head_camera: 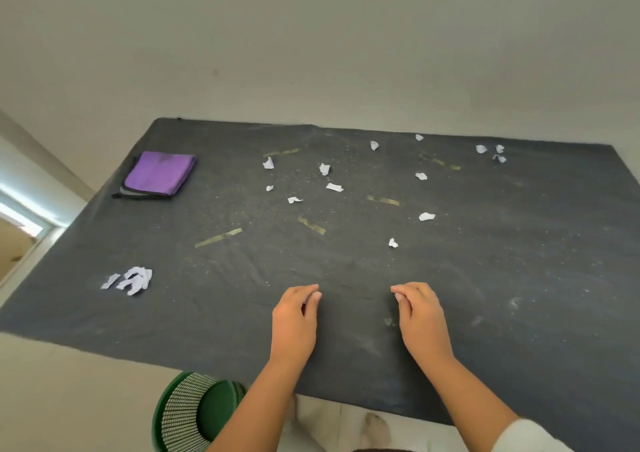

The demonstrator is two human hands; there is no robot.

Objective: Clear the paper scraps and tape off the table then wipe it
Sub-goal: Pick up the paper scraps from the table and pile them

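- The left hand and the right hand rest on the dark table near its near edge, fingers loosely curled, grasping nothing.
- Small white paper scraps lie scattered across the middle and toward the far edge.
- Strips of tape lie among them.
- A crumpled paper clump sits near the left edge.
- A folded purple cloth lies at the far left corner.
- A green basket stands on the floor below the near edge.

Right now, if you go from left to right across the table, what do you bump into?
Pile of paper scraps → purple cloth → long tape strip → left hand → right hand → three far paper scraps.
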